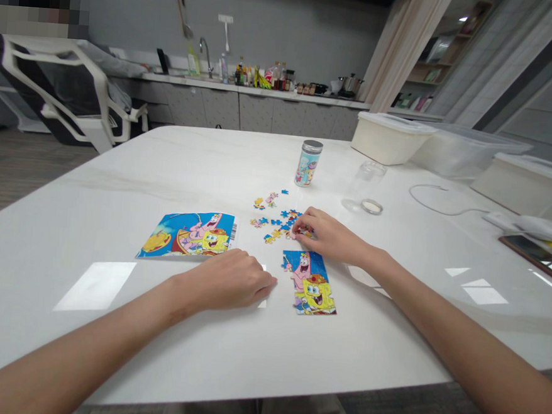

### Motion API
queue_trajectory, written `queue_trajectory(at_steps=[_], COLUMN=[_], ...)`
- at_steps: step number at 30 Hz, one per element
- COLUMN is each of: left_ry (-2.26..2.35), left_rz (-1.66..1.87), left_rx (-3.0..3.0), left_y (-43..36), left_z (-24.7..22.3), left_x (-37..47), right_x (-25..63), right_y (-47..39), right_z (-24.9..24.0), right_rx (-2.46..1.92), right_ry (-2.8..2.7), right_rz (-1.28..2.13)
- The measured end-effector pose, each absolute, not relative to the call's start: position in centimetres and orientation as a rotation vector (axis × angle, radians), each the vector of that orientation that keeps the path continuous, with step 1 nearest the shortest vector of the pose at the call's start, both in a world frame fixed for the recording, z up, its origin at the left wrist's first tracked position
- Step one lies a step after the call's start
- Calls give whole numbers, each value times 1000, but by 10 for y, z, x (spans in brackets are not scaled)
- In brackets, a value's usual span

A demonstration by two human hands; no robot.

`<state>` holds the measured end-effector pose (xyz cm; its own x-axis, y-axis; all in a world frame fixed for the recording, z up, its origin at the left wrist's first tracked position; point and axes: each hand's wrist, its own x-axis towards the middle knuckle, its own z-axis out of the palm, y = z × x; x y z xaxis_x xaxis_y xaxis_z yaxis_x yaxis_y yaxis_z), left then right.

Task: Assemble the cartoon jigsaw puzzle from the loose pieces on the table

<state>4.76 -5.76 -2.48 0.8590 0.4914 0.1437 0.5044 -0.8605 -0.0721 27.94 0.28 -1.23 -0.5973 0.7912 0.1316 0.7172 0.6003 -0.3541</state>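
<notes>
Though veined, white table [189, 163] beneath puzzle pieces [276, 222], cabinets [254, 112] beyond.

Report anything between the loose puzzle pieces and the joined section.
Only the right hand, over the right side of the loose pieces, just beyond the joined section; nothing else visible stands between.

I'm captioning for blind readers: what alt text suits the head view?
A person's right hand is at loose jigsaw pieces on a white table, the left hand beside a partly assembled SpongeBob-and-Patrick jigsaw. A picture sheet lies further left, and a printed canister stands beyond the pieces.
</notes>
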Motion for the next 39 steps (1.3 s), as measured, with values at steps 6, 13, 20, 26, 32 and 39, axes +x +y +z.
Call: queue_trajectory(at_steps=[6, 13, 20, 26, 32, 39], left_ry=[-815, -809, -787, -795, -778, -795], left_rz=[-128, -128, -119, -105, -122, -91], left_rx=[-2924, -2929, -2935, -2942, -2923, -2944], left_y=[-58, -58, -58, -57, -56, -57], left_z=[-25, -25, -25, -24, -26, -24], left_x=[48, 47, 48, 48, 48, 47], right_x=[279, 284, 285, 284, 282, 287], right_y=[4, 8, 11, 7, 6, 14], right_z=[-11, -13, -14, -10, -9, -16], right_rx=[-1269, -1254, -1275, -1288, -1241, -1395], right_ry=[-2553, -2540, -2530, -2529, -2519, -2346], right_rz=[356, 317, 319, 333, 363, 592])
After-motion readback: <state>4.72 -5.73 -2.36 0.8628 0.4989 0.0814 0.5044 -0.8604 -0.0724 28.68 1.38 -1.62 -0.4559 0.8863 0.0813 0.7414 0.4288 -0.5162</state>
